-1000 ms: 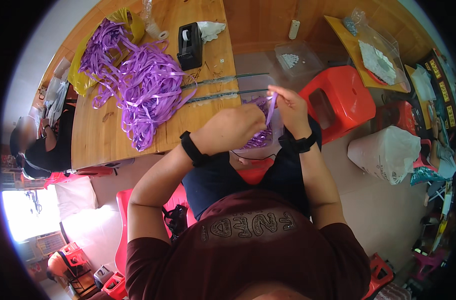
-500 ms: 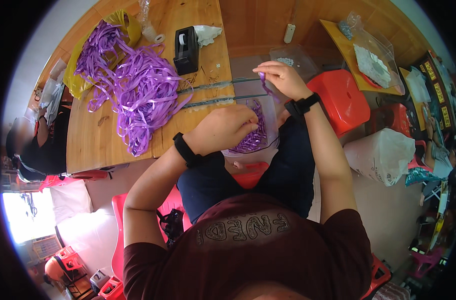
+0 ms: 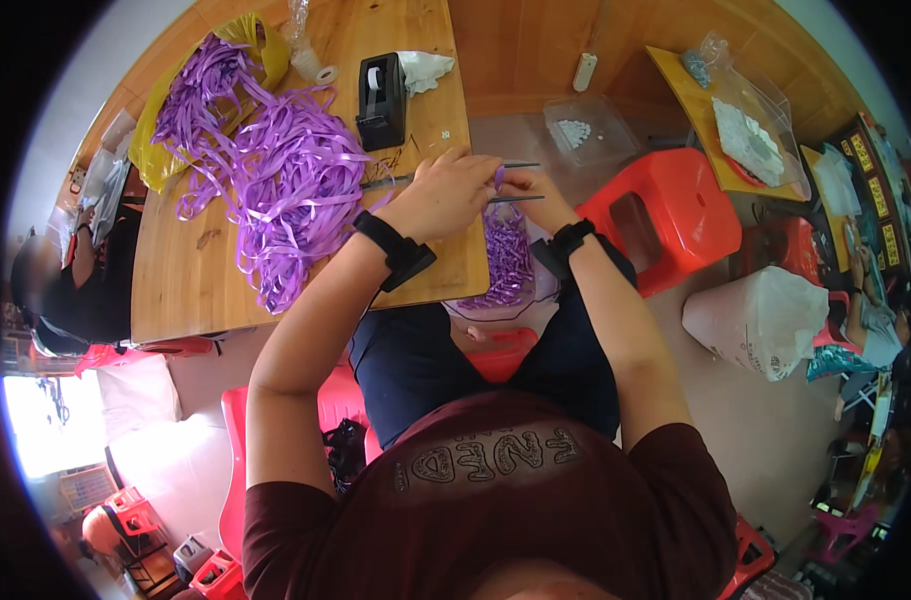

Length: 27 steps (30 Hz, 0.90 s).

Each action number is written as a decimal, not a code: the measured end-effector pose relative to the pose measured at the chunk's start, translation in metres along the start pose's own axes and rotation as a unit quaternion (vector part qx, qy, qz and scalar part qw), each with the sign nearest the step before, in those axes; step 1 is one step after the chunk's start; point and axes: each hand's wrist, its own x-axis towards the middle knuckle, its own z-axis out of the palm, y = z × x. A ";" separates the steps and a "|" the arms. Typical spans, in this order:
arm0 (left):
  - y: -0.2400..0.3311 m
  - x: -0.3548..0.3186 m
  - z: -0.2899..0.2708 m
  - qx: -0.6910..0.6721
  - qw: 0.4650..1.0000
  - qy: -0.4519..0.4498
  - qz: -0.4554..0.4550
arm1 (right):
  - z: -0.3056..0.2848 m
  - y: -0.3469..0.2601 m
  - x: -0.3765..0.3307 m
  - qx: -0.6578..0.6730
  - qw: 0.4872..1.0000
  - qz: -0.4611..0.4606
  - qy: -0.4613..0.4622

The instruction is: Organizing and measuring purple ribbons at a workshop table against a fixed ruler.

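Observation:
Two thin metal rods (image 3: 518, 199) stick out past the table's right edge. Over them my hands meet at a short strip of purple ribbon (image 3: 499, 178). My left hand (image 3: 445, 192) is closed, its fingertips pinching the ribbon from the left. From the right, my right hand (image 3: 537, 196) closes on the same strip with bent fingers; its fingertips are partly hidden. Below the hands, a clear plastic bin (image 3: 523, 312) holds many small purple ribbon pieces (image 3: 507, 262). A large tangled heap of purple ribbon (image 3: 295, 170) lies on the table, left of my left hand.
The wooden table (image 3: 195, 290) also bears a yellow bag (image 3: 145, 150) of ribbon and a black tape dispenser (image 3: 381, 105). Red stools (image 3: 675, 215) and a white bag (image 3: 750, 320) stand to my right. A clear tray (image 3: 615, 130) with white pieces lies beyond. Another person (image 3: 60, 290) is at far left.
My left hand has moved up from over the bin to the rods. My right hand has come down and left with the ribbon, so both hands now meet there.

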 end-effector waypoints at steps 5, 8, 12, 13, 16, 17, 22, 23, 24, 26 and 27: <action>-0.002 0.000 0.003 0.003 0.999 -0.015 -0.030 | 0.025 0.054 -0.050 0.117 0.972 0.201 0.042; -0.003 -0.001 0.003 -0.001 0.999 -0.016 -0.038 | 0.050 0.075 -0.092 0.175 0.909 0.375 0.047; 0.005 -0.014 0.005 0.031 0.999 0.007 -0.009 | 0.074 0.091 -0.139 0.140 0.868 0.476 -0.004; 0.007 -0.023 0.006 0.063 0.997 0.033 0.024 | 0.084 0.086 -0.147 0.098 0.866 0.491 -0.010; 0.079 -0.068 -0.011 -0.157 0.986 0.014 0.052 | 0.085 0.085 -0.167 0.124 0.852 0.508 -0.016; 0.099 -0.086 -0.013 -0.238 0.970 -0.045 0.026 | 0.084 0.085 -0.171 0.124 0.852 0.509 -0.020; 0.078 -0.147 0.083 -0.145 0.981 -0.115 -0.051 | 0.087 0.051 -0.179 0.121 0.860 0.493 -0.056; 0.069 -0.151 0.106 -0.146 0.981 -0.115 -0.054 | 0.088 0.050 -0.182 0.120 0.859 0.494 -0.058; 0.059 -0.149 0.127 -0.185 0.975 -0.027 -0.118 | 0.088 0.046 -0.184 0.117 0.861 0.490 -0.066; 0.060 -0.143 0.140 -0.260 0.944 0.058 -0.194 | 0.088 0.040 -0.191 0.121 0.865 0.483 -0.062; 0.059 -0.142 0.145 -0.261 0.944 0.057 -0.194 | 0.088 0.038 -0.193 0.121 0.865 0.484 -0.061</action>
